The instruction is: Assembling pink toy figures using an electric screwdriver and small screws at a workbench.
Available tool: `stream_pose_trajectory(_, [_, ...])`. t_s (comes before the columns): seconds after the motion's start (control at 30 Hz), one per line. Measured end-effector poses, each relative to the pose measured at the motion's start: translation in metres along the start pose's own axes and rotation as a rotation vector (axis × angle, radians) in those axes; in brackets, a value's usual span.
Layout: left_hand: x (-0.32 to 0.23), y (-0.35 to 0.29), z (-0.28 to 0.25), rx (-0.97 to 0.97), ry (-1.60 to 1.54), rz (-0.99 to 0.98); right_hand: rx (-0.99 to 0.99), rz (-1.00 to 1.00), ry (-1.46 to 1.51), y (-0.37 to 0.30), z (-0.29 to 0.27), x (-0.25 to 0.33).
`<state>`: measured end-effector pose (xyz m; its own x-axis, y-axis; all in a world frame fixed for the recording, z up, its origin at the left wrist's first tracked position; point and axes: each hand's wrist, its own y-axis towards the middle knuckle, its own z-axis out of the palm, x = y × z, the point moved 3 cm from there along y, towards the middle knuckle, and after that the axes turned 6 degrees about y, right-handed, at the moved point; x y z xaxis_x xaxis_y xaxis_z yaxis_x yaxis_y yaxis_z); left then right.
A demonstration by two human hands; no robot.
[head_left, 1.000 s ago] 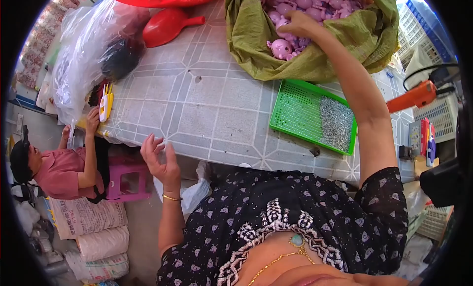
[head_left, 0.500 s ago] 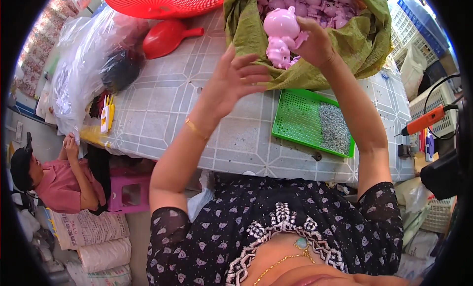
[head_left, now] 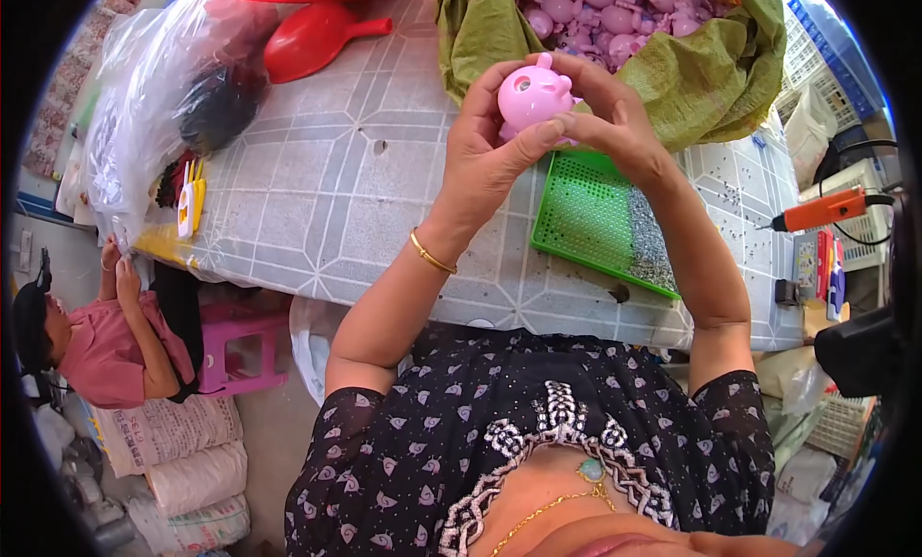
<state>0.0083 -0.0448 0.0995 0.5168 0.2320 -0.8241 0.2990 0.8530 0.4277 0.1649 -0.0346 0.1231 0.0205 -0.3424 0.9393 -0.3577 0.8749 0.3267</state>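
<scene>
A glossy pink plastic toy figure (head_left: 534, 98) with a round head is held between both hands, above the table just in front of the sack. My left hand (head_left: 485, 139) is closed around its left side, thumb across the lower front. From the right, my right hand (head_left: 610, 120) grips it too, fingers over the top and thumb meeting the left thumb. The figure's lower part is mostly hidden by my hands. Behind it, an olive woven sack (head_left: 696, 86) stands open, full of similar pink toy pieces (head_left: 615, 19). Below my right wrist lies a green perforated tray (head_left: 586, 216) holding small metal screws (head_left: 650, 240).
An orange electric screwdriver (head_left: 821, 211) hangs at the right. Far left on the table are a red scoop (head_left: 312, 43), clear plastic bags (head_left: 144, 106) and yellow-handled tools (head_left: 192, 202). A co-worker in pink (head_left: 120, 351) sits at the left beside a pink stool (head_left: 245, 351).
My right hand has brought the pink toy figure nearer from the sack's edge and turned its head up. My left hand, open before, has moved right and closed on it.
</scene>
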Motion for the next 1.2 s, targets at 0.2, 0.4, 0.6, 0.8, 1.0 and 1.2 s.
stream_pose_trajectory(0.2, [0.010,-0.008,-0.018,-0.106,0.162,0.171,-0.088,-0.115,-0.126,-0.018,0.007,0.002])
stream_pose_trajectory(0.4, [0.035,-0.008,-0.046,-0.090,-0.503,-0.322,-0.223,-0.089,-0.161,-0.037,0.011,0.005])
stream_pose_trajectory(0.6, [0.054,-0.015,-0.038,-0.101,-0.886,-0.500,-0.206,-0.211,-0.518,-0.045,0.029,-0.007])
stream_pose_trajectory(0.8, [0.070,-0.020,-0.044,0.050,-1.070,-0.472,-0.223,-0.386,-0.635,-0.046,0.040,-0.015])
stream_pose_trajectory(1.0, [0.069,-0.018,-0.042,0.057,-1.246,-0.426,-0.259,-0.667,-0.936,-0.050,0.044,-0.020])
stream_pose_trajectory(1.2, [0.067,-0.020,-0.036,-0.057,-1.121,-0.407,-0.227,-0.522,-0.998,-0.046,0.049,-0.025])
